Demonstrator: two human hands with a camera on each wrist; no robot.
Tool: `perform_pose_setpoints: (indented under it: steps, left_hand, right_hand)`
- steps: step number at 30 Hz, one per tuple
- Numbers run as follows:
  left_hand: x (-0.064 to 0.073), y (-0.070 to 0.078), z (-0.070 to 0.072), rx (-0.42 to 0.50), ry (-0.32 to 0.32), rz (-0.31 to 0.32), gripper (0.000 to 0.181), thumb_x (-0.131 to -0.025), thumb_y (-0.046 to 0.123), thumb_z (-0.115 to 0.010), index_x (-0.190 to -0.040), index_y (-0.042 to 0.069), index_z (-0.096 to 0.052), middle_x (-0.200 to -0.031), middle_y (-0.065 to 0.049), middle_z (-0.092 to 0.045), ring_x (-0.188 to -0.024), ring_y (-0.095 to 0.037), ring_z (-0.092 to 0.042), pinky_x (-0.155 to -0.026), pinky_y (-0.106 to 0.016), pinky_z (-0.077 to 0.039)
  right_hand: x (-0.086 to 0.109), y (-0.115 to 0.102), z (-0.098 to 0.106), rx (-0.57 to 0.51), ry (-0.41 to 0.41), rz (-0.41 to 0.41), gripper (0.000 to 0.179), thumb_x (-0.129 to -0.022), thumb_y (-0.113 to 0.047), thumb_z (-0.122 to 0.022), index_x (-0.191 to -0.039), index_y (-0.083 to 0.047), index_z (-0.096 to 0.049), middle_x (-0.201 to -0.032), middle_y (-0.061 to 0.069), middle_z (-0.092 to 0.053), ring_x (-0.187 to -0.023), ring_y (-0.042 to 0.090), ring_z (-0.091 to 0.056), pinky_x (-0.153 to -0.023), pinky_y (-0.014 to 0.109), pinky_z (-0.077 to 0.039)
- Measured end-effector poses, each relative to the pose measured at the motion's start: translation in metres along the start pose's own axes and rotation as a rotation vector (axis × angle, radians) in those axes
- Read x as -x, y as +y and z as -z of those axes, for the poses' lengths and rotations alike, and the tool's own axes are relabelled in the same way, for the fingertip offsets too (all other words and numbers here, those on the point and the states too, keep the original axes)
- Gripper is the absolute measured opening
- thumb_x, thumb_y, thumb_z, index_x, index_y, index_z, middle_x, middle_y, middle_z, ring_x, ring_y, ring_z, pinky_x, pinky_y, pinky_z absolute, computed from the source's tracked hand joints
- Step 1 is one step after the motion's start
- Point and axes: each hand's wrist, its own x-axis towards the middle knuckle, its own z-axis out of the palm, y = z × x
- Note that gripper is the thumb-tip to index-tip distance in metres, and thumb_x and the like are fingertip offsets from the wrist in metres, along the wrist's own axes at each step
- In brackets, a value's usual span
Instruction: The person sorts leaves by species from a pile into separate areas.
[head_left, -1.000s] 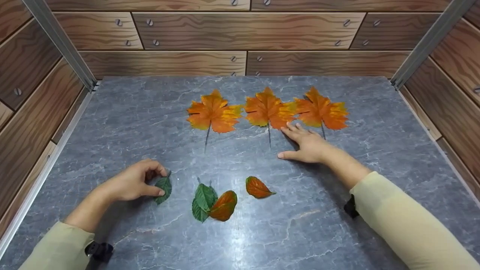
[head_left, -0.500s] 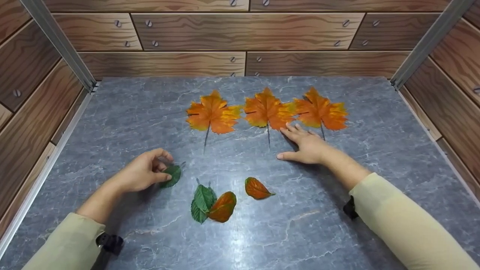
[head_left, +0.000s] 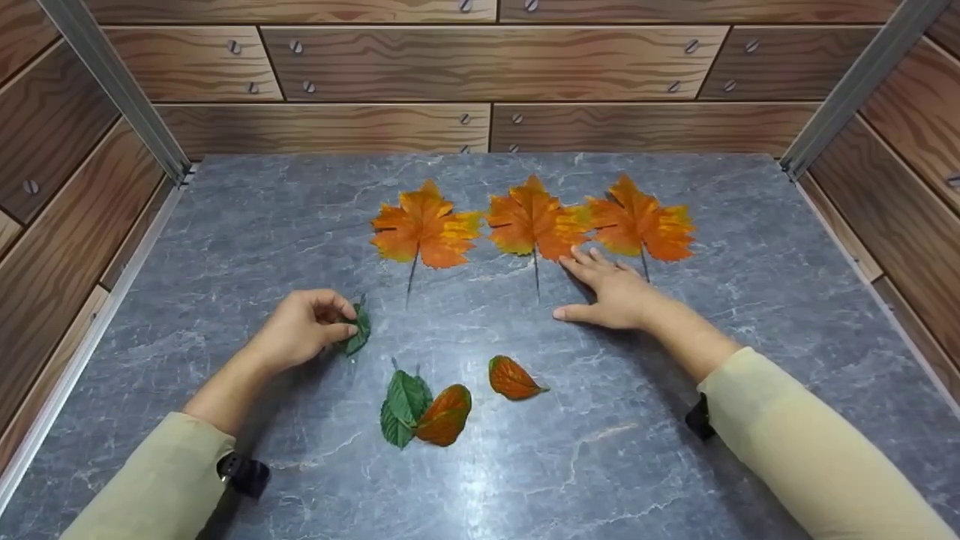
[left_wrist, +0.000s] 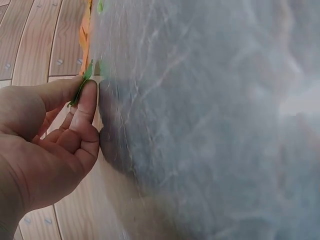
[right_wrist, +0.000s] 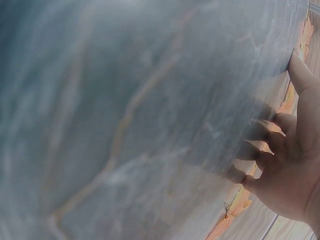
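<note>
In the head view my left hand (head_left: 298,328) pinches a green leaf (head_left: 361,330) between thumb and fingers, low over the grey table at left of centre. The left wrist view shows this leaf (left_wrist: 84,84) nearly edge-on at the fingertips. My right hand (head_left: 611,291) rests with fingers spread on the table, its fingertips at the lower edge of the middle orange maple leaf (head_left: 534,219). A right maple leaf (head_left: 641,221) and a left maple leaf (head_left: 424,227) lie in line with it, stems toward me.
Nearer me, green leaves (head_left: 407,397) overlap a red-orange leaf (head_left: 445,416). Another red-orange leaf (head_left: 514,377) lies to their right. The marbled grey table (head_left: 247,217) is bounded by wood-patterned walls (head_left: 495,64) and metal corner posts.
My left hand has moved forward and to the right with the green leaf, whose stem has turned to point away from me. My right hand has stayed in place.
</note>
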Motion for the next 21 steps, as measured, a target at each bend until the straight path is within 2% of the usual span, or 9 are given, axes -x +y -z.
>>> perform_pose_setpoints:
  steps: [12,21]
  left_hand:
    - [-0.004,-0.008,0.007,-0.079,0.054,-0.026,0.015,-0.092,0.002,-0.080,-0.106,-0.001,-0.078,-0.087,-0.006,-0.073,-0.078,-0.017,-0.060,-0.066,-0.024,-0.049]
    - [-0.006,-0.011,0.011,-0.090,0.065,-0.012,0.015,-0.092,0.004,-0.080,-0.106,-0.001,-0.078,-0.088,-0.006,-0.072,-0.078,-0.018,-0.060,-0.064,-0.025,-0.048]
  right_hand:
    - [0.000,-0.001,0.000,-0.002,-0.005,-0.006,0.107,-0.093,-0.080,-0.058,-0.173,-0.024,-0.014,-0.179,0.008,-0.003,-0.163,0.037,0.003,-0.125,0.069,-0.001]
    - [-0.001,0.000,0.000,-0.002,-0.005,-0.006,0.108,-0.092,-0.082,-0.057,-0.173,-0.024,-0.015,-0.179,0.007,-0.003,-0.163,0.037,0.003,-0.125,0.069,-0.001]
